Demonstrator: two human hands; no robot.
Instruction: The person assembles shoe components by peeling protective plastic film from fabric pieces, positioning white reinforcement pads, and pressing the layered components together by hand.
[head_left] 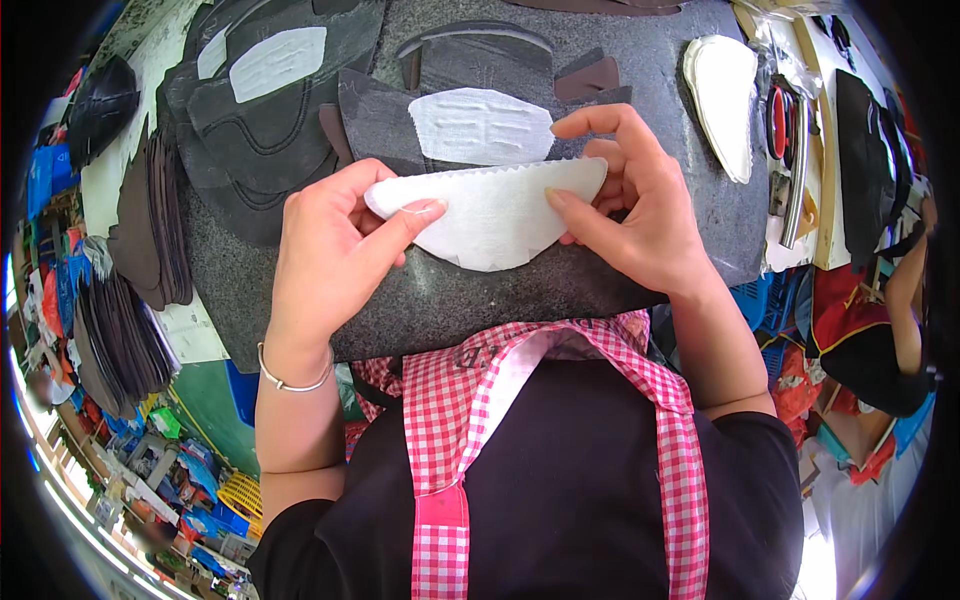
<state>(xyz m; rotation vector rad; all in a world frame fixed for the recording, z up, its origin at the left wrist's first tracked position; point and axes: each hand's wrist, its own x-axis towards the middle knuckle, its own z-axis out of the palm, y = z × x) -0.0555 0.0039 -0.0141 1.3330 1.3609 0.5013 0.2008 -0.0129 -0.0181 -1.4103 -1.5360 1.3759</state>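
Observation:
Between my two hands a white half-moon piece of lining (497, 222) is stretched out, its toothed straight edge away from me and its curved edge toward me. My left hand (335, 235) pinches its left end, thumb on top. On the right end lies the thumb of my right hand (640, 205), with fingers behind the piece and the index finger raised. Just beyond is a dark shoe upper (480, 65) bearing a white ribbed patch (482, 125). Another dark upper (262, 140) with a similar white patch (278, 64) lies to its left.
A grey stone slab (440, 310) lies under the work. White curved pieces (722, 100) are stacked at its right, beside red-handled scissors (778, 120) and a metal bar (797, 175). Stacks of dark cut pieces (155, 220) stand at the left. A co-worker's arm (908, 300) shows far right.

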